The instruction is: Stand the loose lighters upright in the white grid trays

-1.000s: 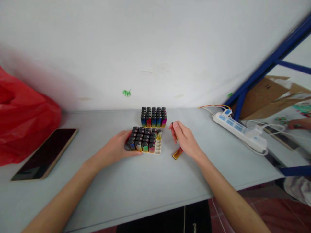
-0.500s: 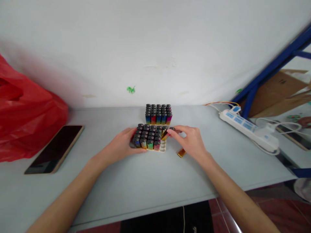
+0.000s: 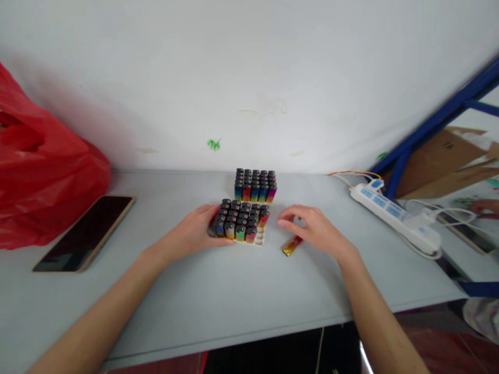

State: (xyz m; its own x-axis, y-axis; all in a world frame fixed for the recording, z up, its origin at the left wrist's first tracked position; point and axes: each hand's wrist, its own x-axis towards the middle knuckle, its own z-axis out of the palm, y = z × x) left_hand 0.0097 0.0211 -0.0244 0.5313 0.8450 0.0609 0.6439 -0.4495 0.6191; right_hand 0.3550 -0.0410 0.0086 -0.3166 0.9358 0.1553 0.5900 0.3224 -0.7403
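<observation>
My left hand (image 3: 195, 228) wraps round the left side of a white tray (image 3: 259, 241) packed with upright lighters (image 3: 236, 218), black-topped and brightly coloured. Several bare slots show at its front right corner. Just right of the tray, my right hand (image 3: 315, 228) hovers with fingers curved and a gap inside them, holding nothing. Beneath it a loose gold and red lighter (image 3: 289, 246) lies on the table, its far end hidden by the hand. Behind the tray stands a second block of upright lighters (image 3: 255, 186).
A red plastic bag (image 3: 47, 176) and a phone (image 3: 86, 234) are on the left. On the right a white power strip (image 3: 393, 213) with cables lies beside a blue metal frame (image 3: 399, 163). Past the frame are a cardboard box (image 3: 448, 161), another phone (image 3: 468, 231) and another person's hand (image 3: 485, 206).
My right hand has let go of a lighter, which now stands in the tray's right column, and has moved right, above the loose one. My left hand keeps its hold on the tray.
</observation>
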